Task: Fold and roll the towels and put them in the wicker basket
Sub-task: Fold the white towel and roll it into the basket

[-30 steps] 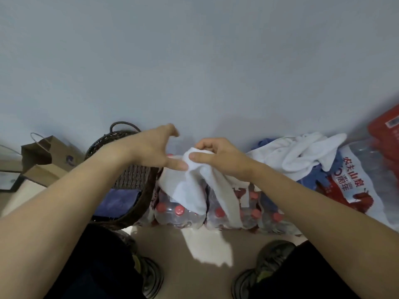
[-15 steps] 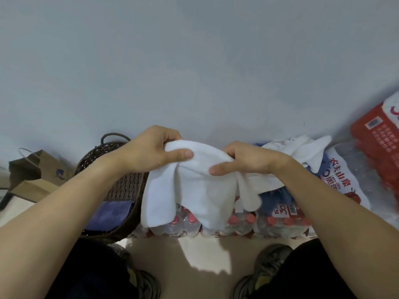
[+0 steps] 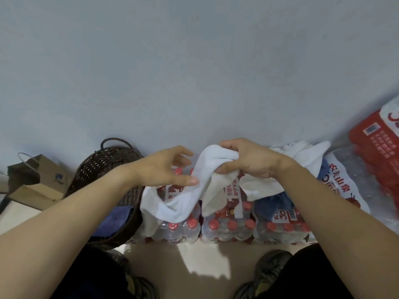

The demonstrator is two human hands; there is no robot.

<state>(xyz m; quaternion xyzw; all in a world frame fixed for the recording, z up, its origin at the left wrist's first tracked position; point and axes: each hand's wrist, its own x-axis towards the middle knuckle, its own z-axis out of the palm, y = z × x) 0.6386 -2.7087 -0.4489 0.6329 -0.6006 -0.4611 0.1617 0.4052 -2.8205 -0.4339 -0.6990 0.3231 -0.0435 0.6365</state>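
Note:
A white towel [image 3: 183, 201] hangs bunched in front of me, over shrink-wrapped packs of water bottles [image 3: 228, 227]. My right hand [image 3: 252, 165] grips its gathered top edge. My left hand [image 3: 164, 169] is just left of the towel with fingers loosely spread, and only its thumb touches the cloth. The dark wicker basket [image 3: 101, 167] stands on the floor at the left against the wall, with a blue towel [image 3: 114, 219] inside it. More white towels [image 3: 304, 154] and a blue one [image 3: 280, 201] lie heaped on the packs to the right.
A brown paper bag [image 3: 36, 171] and a cardboard box [image 3: 34, 193] sit left of the basket. Red and white bottle packs [image 3: 377, 152] are stacked at the far right. A grey wall is close behind everything. My shoes [image 3: 267, 270] stand on the beige floor below.
The towel was stretched out between both hands half a second ago. Now my left hand has let go of its edge, and my right hand holds the cloth bunched and hanging.

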